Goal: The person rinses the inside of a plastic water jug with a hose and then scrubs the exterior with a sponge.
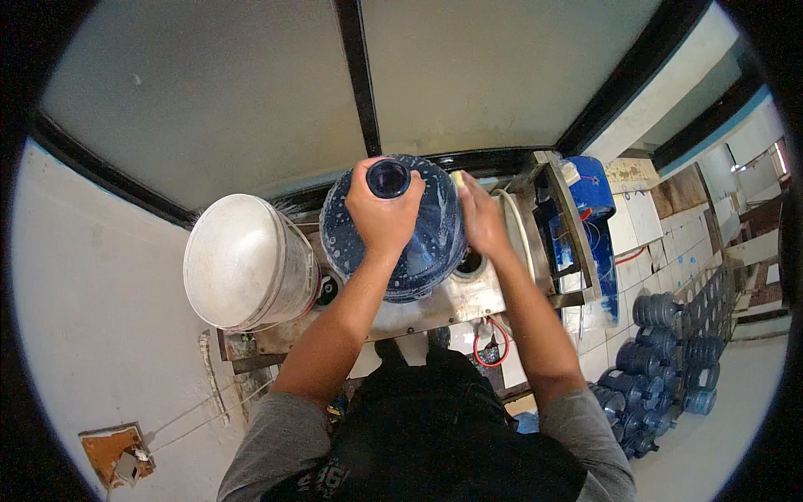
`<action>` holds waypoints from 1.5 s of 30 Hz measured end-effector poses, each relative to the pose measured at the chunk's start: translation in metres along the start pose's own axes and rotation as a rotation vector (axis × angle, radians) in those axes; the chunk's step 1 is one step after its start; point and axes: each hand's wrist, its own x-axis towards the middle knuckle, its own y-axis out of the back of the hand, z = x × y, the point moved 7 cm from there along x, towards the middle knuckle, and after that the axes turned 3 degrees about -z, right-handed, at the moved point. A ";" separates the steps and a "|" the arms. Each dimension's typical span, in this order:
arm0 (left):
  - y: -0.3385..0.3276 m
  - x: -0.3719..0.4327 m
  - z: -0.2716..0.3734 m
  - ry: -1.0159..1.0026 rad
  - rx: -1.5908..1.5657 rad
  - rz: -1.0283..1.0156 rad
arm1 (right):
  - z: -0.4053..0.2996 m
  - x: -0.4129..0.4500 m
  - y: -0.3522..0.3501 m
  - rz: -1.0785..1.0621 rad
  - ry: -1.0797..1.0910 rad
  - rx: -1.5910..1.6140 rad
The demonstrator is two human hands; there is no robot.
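Note:
A large blue plastic water jug [433, 251] stands upright on a metal bench, its shoulder wet with suds. Around the jug's neck is my left hand [384, 216], the open mouth showing between thumb and fingers. My right hand [482, 216], slightly blurred, lies along the jug's right side with a small pale yellow sponge-like piece [458, 180] at its fingertips. How firmly it holds the piece cannot be seen. Below my right hand a dark round opening [469, 262] shows in the bench top.
A lidded white bucket [235, 263] stands left of the jug. The metal bench [401, 317] has a raised metal frame [574, 232] at its right, beside a blue container [590, 188]. A red hose loop [475, 348] hangs from its front edge. Several water jugs [640, 357] are stacked at right.

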 end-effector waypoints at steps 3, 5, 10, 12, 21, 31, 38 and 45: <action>0.002 0.007 -0.006 0.034 -0.002 -0.010 | 0.004 -0.007 -0.006 0.032 -0.020 0.182; 0.007 0.004 -0.009 0.074 -0.005 -0.033 | -0.018 -0.051 -0.010 0.125 0.099 -0.016; 0.001 0.004 -0.007 0.013 -0.016 -0.013 | -0.007 -0.005 0.009 0.144 -0.044 0.061; -0.001 0.003 -0.006 0.021 -0.043 -0.028 | 0.009 0.022 0.003 0.062 -0.132 0.158; 0.006 0.004 -0.009 0.004 -0.028 -0.005 | -0.087 -0.069 -0.035 -0.108 0.341 -0.344; 0.008 0.038 -0.010 0.021 0.047 -0.652 | -0.108 -0.100 -0.066 -0.066 0.449 -0.374; -0.020 0.063 0.017 -0.398 0.501 -1.134 | -0.144 -0.070 -0.090 -0.070 0.627 -0.373; -0.015 0.061 0.020 -0.437 0.478 -1.150 | -0.125 -0.086 -0.050 -0.063 0.511 -0.401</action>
